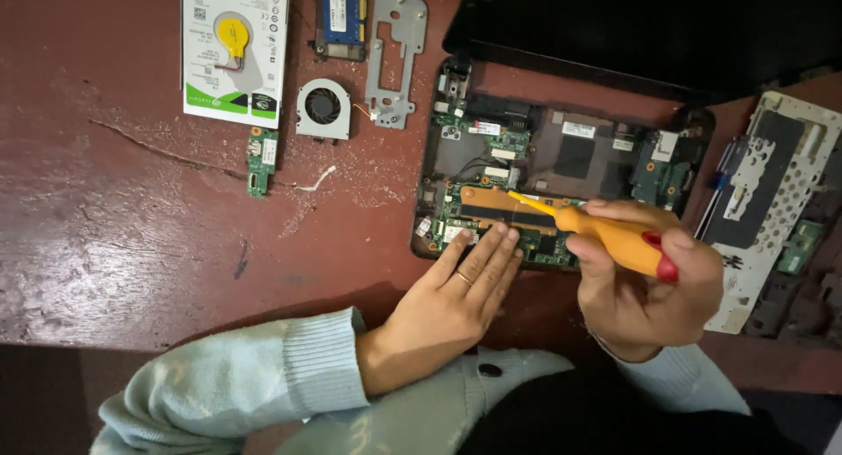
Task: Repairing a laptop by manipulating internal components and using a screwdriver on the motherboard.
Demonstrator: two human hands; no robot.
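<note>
An opened laptop base (pixel 561 157) lies on the dark red table (pixel 132 245), its green circuit board and copper heat pipe (pixel 500 208) exposed. My right hand (pixel 645 288) grips an orange screwdriver (pixel 614 236) with a red cap, the tip resting on the heat pipe near the board's middle. My left hand (pixel 456 293) lies flat with fingers together, fingertips pressing the board's front edge just left of the screwdriver. It holds nothing. Both arms wear pale blue knit sleeves.
Removed parts lie at the back left: a hard drive (pixel 235 52) with a yellow coin cell on it, a small fan (pixel 323 109), a metal bracket (pixel 393 52), a memory module (pixel 342 17), a small green board (pixel 261 161). A perforated metal plate (pixel 772 201) lies right.
</note>
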